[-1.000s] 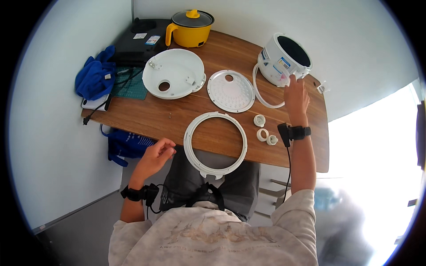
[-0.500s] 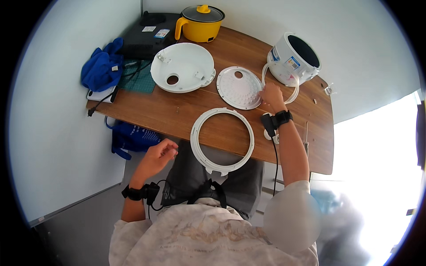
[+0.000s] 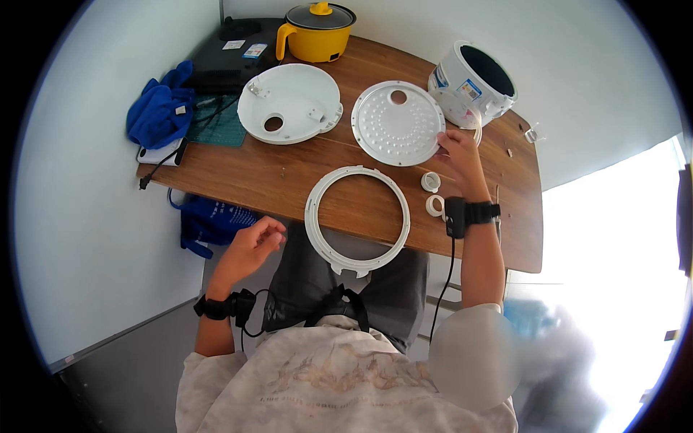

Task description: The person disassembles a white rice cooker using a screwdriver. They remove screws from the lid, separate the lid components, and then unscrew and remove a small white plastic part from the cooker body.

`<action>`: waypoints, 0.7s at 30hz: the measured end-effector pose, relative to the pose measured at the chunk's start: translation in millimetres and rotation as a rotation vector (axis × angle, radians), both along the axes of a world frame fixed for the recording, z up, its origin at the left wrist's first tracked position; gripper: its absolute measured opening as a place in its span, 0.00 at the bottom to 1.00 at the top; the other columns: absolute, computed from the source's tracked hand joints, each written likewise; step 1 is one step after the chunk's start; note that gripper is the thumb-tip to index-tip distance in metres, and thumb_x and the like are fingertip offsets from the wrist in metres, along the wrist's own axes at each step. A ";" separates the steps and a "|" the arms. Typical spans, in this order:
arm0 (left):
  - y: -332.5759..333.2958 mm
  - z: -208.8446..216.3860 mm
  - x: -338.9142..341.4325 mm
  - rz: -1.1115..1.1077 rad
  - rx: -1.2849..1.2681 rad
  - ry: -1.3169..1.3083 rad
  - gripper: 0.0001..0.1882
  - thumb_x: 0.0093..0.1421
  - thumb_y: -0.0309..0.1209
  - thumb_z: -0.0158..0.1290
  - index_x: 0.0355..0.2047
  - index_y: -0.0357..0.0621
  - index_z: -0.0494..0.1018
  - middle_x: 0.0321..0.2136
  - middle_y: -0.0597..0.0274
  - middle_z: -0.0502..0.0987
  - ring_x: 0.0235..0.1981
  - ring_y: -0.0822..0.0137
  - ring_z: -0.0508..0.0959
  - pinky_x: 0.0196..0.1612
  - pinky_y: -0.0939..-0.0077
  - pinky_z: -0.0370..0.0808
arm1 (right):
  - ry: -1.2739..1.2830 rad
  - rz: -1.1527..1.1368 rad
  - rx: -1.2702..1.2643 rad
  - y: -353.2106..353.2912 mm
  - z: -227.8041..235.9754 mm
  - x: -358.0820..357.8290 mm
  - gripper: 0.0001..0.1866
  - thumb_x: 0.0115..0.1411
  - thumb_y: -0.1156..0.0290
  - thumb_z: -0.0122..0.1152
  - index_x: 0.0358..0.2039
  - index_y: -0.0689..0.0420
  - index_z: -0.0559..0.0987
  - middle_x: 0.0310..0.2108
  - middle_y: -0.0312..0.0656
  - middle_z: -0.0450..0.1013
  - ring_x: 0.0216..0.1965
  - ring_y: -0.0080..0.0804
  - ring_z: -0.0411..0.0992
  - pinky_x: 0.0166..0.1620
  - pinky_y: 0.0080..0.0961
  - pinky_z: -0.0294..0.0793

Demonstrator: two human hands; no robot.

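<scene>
My right hand (image 3: pixel 460 157) lies on the wooden table (image 3: pixel 253 177), its fingertips pinching the right rim of a round white perforated plate (image 3: pixel 395 123). Two small white caps (image 3: pixel 431 181) (image 3: pixel 435 206) sit just left of my right wrist. A large white ring (image 3: pixel 357 216) lies at the table's near edge, in front of me. My left hand (image 3: pixel 253 245) hovers off the table edge above my lap, fingers loosely curled, holding nothing.
A white cooker body (image 3: pixel 473 83) stands at the far right with a thin white loop (image 3: pixel 477 132) beside it. A white outer lid (image 3: pixel 289 105), yellow pot (image 3: pixel 317 32), black device (image 3: pixel 231 50) and blue cloth (image 3: pixel 159 112) fill the far left. A blue bag (image 3: pixel 213 220) hangs below.
My right hand has drawn back from the cooker body toward me and now rests at the perforated plate's rim. The left hand has barely moved.
</scene>
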State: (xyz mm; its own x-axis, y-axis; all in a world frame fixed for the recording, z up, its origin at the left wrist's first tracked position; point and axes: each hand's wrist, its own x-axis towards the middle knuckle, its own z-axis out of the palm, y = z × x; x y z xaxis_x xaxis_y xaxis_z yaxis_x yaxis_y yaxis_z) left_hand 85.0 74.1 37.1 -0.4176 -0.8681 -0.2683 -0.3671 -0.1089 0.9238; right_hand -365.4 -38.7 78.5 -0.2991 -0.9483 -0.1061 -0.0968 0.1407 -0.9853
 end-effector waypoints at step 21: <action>-24.9 14.5 -66.1 0.121 -0.144 0.149 0.17 0.66 0.25 0.55 0.56 0.36 0.75 0.42 0.61 0.82 0.38 0.74 0.80 0.41 0.81 0.77 | 0.917 0.009 -0.519 202.4 -35.3 94.3 0.10 0.53 0.85 0.65 0.36 0.62 0.82 0.45 0.47 0.77 0.42 0.44 0.80 0.41 0.33 0.82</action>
State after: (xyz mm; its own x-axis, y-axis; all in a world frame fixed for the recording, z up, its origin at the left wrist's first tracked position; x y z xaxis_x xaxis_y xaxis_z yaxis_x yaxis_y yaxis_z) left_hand 18.9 49.2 51.6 -0.3337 -0.9392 -0.0814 -0.2181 -0.0071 0.9759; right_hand -271.1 163.7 43.2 -0.0515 -0.8151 0.5770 -0.8345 -0.2822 -0.4732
